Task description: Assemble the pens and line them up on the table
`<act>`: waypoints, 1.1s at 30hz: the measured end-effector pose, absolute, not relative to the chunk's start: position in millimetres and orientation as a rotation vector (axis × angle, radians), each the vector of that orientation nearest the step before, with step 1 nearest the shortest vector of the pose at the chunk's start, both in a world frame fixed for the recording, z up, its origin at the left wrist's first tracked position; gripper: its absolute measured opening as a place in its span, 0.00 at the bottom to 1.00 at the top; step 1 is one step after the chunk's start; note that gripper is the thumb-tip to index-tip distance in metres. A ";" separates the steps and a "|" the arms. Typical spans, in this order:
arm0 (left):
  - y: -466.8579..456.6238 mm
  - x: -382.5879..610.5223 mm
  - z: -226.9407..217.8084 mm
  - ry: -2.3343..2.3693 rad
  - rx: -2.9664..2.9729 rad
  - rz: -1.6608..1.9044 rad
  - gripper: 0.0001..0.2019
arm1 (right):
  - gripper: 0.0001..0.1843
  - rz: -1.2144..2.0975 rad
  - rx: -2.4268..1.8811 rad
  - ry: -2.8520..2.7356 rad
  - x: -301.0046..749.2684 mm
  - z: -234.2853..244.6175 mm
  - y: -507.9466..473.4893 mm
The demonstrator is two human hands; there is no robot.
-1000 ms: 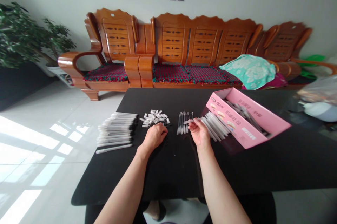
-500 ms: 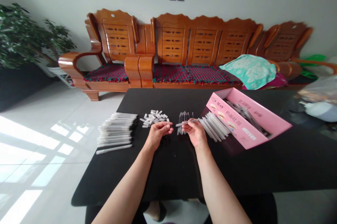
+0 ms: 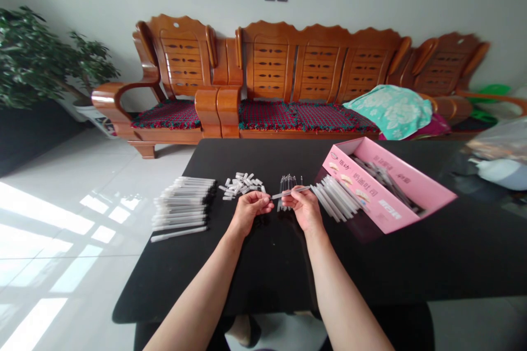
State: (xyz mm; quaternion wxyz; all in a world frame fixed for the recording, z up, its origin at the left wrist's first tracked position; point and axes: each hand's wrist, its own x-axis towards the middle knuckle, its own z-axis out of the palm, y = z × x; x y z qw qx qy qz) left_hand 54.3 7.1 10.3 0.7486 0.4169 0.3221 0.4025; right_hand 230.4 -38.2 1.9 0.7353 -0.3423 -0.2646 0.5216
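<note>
My right hand is closed around a clear pen barrel that points left toward my left hand. My left hand is pinched shut at the barrel's left tip; what it holds is too small to make out. Both hands hover over the black table. Behind my left hand lies a heap of small white caps. Dark refills lie behind the hands, and a fan of clear barrels lies beside my right hand.
A stack of finished white pens lies at the table's left. An open pink box with more pens stands at the right. A wooden sofa stands behind the table, and a plastic bag at far right.
My left hand lifted off the table near the caps and moved right, pinched shut. My right hand brought the barrel left until both hands meet at its tip.
</note>
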 end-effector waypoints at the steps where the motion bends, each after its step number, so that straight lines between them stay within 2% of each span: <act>1: 7.0 54.4 10.2 0.705 0.915 0.879 0.18 | 0.11 1.144 -0.757 -0.587 230.3 1.9 -38.2; 21: 3.8 54.1 13.6 0.770 1.002 0.893 0.17 | 0.12 1.137 -0.809 -0.610 228.9 -0.4 -37.7; 28: 4.2 58.5 14.3 0.748 1.115 1.018 0.14 | 0.14 1.144 -0.825 -0.590 228.0 -0.1 -37.6; 33: 4.7 57.8 12.2 0.820 1.220 1.042 0.18 | 0.15 1.145 -0.815 -0.573 229.4 -2.6 -36.8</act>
